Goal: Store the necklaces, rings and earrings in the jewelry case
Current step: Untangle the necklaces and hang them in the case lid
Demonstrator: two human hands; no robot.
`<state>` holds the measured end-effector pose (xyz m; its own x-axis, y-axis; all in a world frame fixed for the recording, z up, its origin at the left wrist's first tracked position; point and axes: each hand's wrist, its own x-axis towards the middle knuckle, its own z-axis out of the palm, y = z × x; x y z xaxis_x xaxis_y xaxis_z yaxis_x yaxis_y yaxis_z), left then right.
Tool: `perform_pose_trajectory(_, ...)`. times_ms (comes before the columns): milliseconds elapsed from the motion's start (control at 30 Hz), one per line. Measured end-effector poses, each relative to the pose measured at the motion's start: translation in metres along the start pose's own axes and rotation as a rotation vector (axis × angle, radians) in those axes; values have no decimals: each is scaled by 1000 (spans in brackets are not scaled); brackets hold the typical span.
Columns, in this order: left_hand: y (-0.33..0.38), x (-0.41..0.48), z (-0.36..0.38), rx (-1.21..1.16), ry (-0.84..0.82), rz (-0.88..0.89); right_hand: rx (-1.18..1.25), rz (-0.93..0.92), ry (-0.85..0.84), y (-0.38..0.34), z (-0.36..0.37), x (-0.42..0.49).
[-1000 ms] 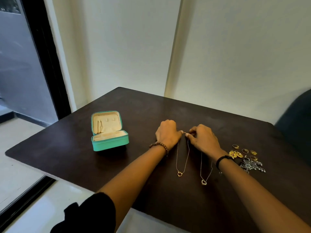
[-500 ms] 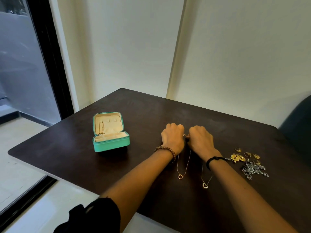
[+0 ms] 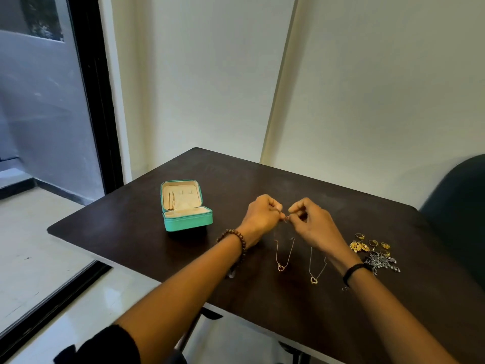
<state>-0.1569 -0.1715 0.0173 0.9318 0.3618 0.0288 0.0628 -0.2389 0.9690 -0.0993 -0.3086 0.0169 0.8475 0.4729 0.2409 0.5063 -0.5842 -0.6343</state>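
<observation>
Necklace: the held necklace [image 3: 285, 254] hung from the fingertips of both hands, its heart pendant [image 3: 281, 267] apparently resting on the table [image 3: 131, 232] — long axis running far to near.
Left hand: I saw the left hand [image 3: 261, 219] curled, pinching one chain end at the top.
Right hand: the right hand [image 3: 312, 227] pinched the other end between thumb and forefinger; the two pinches almost met, and I could not tell whether the clasp was joined.
Bearing: the jewelry case [image 3: 183, 206] stood left of the fingers — the left hand was nearer, so I judged the carry would go leftward.
Case: open, lid upright, one chain [image 3: 171, 200] hanging in the lid.
Second necklace: the second necklace [image 3: 317, 269] lay just right of the first, beneath the right wrist.
Rings and earrings: rings [image 3: 372, 243] and earrings [image 3: 380, 261] clustered at the right, well apart from the case.
</observation>
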Motion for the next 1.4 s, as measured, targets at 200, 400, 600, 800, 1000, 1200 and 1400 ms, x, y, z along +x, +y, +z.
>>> perform_pose_trajectory(200,40,-17,-18,-203,-29,8,659,143,0,-21,-18,-15)
perform_pose_trajectory(400,75,-34,-31,-413,-121,-1,931,149,-77,-32,-23,-34)
perform_pose_trajectory(600,94,-45,-35,-515,-181,82,919,162,-145,-27,-14,-46)
perform_pose_trajectory(800,102,-51,-44,-546,-203,167,902,216,-172,-19,-7,-57)
perform_pose_trajectory(1000,104,-55,-53,-634,-223,190,1014,293,-193,-12,-4,-63)
perform_pose_trajectory(1200,99,-50,-60,-748,-106,183,1013,270,-137,-12,-10,-68)
perform_pose_trajectory(1400,76,-41,-65,-699,9,122,639,69,-87,-35,-32,-64)
